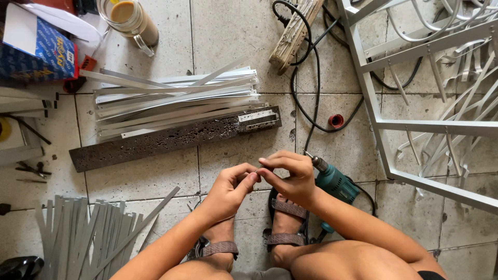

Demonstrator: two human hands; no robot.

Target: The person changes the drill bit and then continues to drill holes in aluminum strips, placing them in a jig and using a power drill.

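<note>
Top left, far side of the tiled floor, a clear glass mug with a handle stands holding a milky brown drink, and just left of it a blue cardboard box lies with its white flap open, contents hidden. Down at the centre, both hands meet over the person's sandalled feet: the left hand and the right hand have their fingertips pressed together, pinching something tiny between them, too small to make out what it is. It sits right at that pinch point, in the middle of the view above the sandals. Just right of the right hand lies a teal power drill, its metal chuck poking out beside the knuckles, black cable looping away toward the far side past a small red ring. Beyond the hands stretches a long dark board, pitted all over with little holes, with a short perforated metal piece on its right end. Behind that, a stack of flat pale metal strips, smooth and thin. Another fan of grey strips lies near left. Far right, a white painted metal frame with curved bars. A rough wooden block rests at the far centre.
</note>
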